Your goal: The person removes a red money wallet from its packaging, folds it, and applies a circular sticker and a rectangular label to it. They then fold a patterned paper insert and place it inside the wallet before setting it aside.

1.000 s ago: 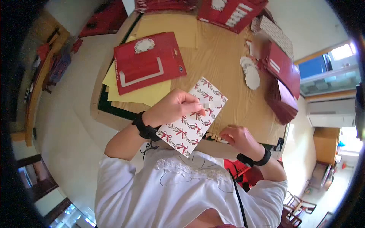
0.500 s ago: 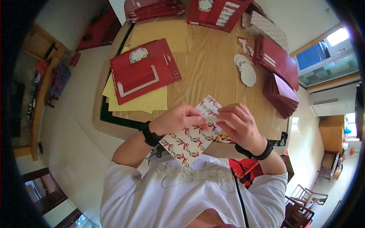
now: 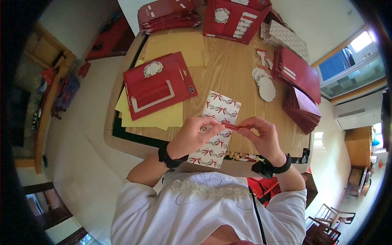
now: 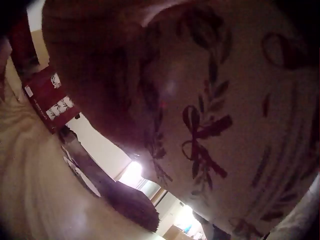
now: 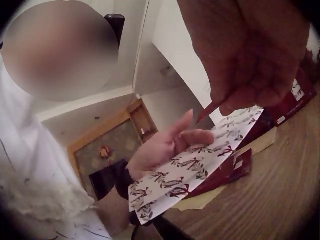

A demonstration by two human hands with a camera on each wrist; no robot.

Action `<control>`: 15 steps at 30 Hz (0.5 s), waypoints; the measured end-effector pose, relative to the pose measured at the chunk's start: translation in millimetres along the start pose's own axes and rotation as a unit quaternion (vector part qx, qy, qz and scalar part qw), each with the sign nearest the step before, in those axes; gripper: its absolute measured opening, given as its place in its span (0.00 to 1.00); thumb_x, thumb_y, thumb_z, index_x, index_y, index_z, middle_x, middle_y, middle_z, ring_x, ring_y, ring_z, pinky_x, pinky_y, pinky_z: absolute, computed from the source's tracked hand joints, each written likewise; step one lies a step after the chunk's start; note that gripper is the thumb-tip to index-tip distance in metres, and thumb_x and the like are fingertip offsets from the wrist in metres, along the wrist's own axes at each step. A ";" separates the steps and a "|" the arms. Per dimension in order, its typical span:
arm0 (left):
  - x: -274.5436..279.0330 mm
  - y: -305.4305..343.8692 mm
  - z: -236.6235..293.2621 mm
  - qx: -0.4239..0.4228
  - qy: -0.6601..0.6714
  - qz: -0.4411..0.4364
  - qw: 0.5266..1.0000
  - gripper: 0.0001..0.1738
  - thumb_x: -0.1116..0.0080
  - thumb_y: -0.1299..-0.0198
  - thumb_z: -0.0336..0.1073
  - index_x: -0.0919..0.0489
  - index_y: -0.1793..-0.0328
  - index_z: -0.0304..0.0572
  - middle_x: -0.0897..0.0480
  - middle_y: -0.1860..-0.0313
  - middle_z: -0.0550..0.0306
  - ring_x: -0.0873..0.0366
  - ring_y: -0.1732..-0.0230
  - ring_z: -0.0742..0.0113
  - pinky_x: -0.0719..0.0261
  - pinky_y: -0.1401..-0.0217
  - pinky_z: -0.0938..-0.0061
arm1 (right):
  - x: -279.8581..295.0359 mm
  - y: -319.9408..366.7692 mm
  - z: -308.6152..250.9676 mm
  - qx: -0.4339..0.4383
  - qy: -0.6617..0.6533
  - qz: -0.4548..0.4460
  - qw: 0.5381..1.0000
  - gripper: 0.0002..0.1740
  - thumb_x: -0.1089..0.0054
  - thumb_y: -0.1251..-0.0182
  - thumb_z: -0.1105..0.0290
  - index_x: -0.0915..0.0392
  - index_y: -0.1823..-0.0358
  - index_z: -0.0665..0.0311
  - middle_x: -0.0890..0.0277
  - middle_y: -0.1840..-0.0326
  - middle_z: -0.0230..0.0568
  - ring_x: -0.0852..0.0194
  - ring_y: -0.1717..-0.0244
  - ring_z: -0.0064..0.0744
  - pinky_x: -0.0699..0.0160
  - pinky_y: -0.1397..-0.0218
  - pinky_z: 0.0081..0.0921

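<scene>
A white card printed with red bows and green sprigs is held tilted above the table's front edge. My left hand grips it, and in the right wrist view the left hand has its fingers at the card. A small red strip spans the fingertips of both hands over the card. My right hand pinches the strip's right end between thumb and forefinger. Filling much of the left wrist view, the card appears dark and close.
Red printed folders lie on yellow sheets at the left. Round white labels and stacked red folders are on the right. At the back stand a red box and another red stack.
My right hand has come in from the right to the strip. The card has turned more upright in the head view, and the small piece at my left fingertips, white before, now shows red.
</scene>
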State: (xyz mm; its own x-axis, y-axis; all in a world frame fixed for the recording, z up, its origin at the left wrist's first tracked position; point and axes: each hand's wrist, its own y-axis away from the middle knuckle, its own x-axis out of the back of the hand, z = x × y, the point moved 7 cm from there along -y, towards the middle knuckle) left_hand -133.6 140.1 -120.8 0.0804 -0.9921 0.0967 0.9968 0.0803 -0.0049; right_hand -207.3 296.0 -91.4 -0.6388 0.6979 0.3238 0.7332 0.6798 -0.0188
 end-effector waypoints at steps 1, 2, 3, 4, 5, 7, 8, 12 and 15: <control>-0.5 0.2 2.6 -0.003 -0.019 -0.007 1.000 0.11 0.43 0.40 0.36 0.19 0.63 0.34 0.20 0.75 0.57 0.28 0.72 0.79 0.30 0.71 0.79 | -1.4 -0.7 1.3 0.002 -0.009 -0.001 1.000 0.07 0.38 0.44 0.77 0.23 0.64 0.69 0.21 0.68 0.37 0.27 0.68 0.20 0.27 0.62 0.20; -0.5 0.1 1.3 0.009 -0.028 -0.013 0.999 0.10 0.43 0.40 0.35 0.18 0.63 0.34 0.19 0.73 0.58 0.27 0.71 0.79 0.29 0.69 0.80 | -1.9 -1.5 3.7 0.002 -0.012 -0.003 1.000 0.07 0.37 0.44 0.78 0.23 0.63 0.69 0.22 0.68 0.37 0.26 0.67 0.20 0.27 0.61 0.20; -0.4 0.2 -0.4 0.021 -0.037 -0.019 0.999 0.09 0.43 0.40 0.34 0.18 0.63 0.34 0.18 0.72 0.59 0.26 0.70 0.80 0.28 0.66 0.80 | -1.7 -2.0 6.4 0.002 -0.015 -0.005 1.000 0.08 0.37 0.45 0.78 0.24 0.63 0.69 0.22 0.67 0.37 0.26 0.67 0.21 0.26 0.61 0.20; -0.5 0.1 -2.2 0.032 -0.046 -0.025 0.998 0.08 0.43 0.41 0.33 0.18 0.62 0.35 0.17 0.70 0.60 0.25 0.68 0.80 0.27 0.64 0.81 | -1.6 -2.5 7.9 0.001 -0.018 -0.007 1.000 0.09 0.37 0.45 0.78 0.24 0.63 0.69 0.22 0.67 0.37 0.26 0.66 0.21 0.26 0.60 0.20; -0.3 -0.4 -2.9 0.029 -0.036 -0.023 0.999 0.08 0.43 0.41 0.33 0.18 0.63 0.35 0.17 0.70 0.60 0.25 0.68 0.80 0.27 0.64 0.81 | -1.8 -3.0 5.7 0.020 0.003 -0.009 1.000 0.09 0.37 0.45 0.78 0.25 0.63 0.69 0.22 0.66 0.37 0.25 0.66 0.22 0.26 0.60 0.20; -0.8 -1.2 -5.5 0.024 -0.015 -0.021 0.999 0.08 0.43 0.41 0.33 0.18 0.63 0.35 0.17 0.71 0.61 0.25 0.68 0.80 0.27 0.64 0.81 | -2.3 -3.2 0.8 0.055 0.045 -0.012 0.997 0.10 0.36 0.46 0.78 0.25 0.63 0.69 0.22 0.66 0.37 0.25 0.65 0.23 0.26 0.59 0.21; -0.7 -1.8 -5.3 0.015 -0.016 -0.019 1.000 0.08 0.43 0.41 0.33 0.18 0.64 0.34 0.18 0.72 0.60 0.25 0.69 0.80 0.27 0.66 0.80 | -3.1 -3.1 -1.4 0.057 0.048 -0.014 0.997 0.11 0.36 0.47 0.78 0.25 0.62 0.69 0.22 0.66 0.37 0.24 0.65 0.24 0.26 0.59 0.21; -1.3 -3.0 -1.8 0.000 -0.001 -0.011 1.000 0.08 0.43 0.41 0.32 0.19 0.65 0.33 0.19 0.74 0.58 0.25 0.70 0.80 0.26 0.70 0.80 | -5.3 -2.5 -9.9 0.080 0.075 -0.012 0.994 0.14 0.34 0.48 0.79 0.26 0.59 0.69 0.21 0.64 0.40 0.23 0.64 0.26 0.25 0.58 0.22; -1.3 -3.9 1.0 0.004 -0.009 -0.016 1.000 0.08 0.44 0.41 0.31 0.19 0.65 0.33 0.18 0.73 0.58 0.24 0.70 0.80 0.26 0.69 0.81 | -4.9 -1.6 -11.7 0.085 0.089 -0.007 0.992 0.16 0.34 0.48 0.79 0.26 0.57 0.69 0.21 0.63 0.41 0.21 0.63 0.28 0.24 0.59 0.23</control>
State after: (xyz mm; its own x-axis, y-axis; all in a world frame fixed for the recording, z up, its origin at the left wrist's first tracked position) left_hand -137.5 141.2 -119.8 0.0477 -0.9922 0.1147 0.9988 0.0487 0.0057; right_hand -202.6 288.9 -81.9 -0.5869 0.6475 0.4861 0.6643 0.7283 -0.1681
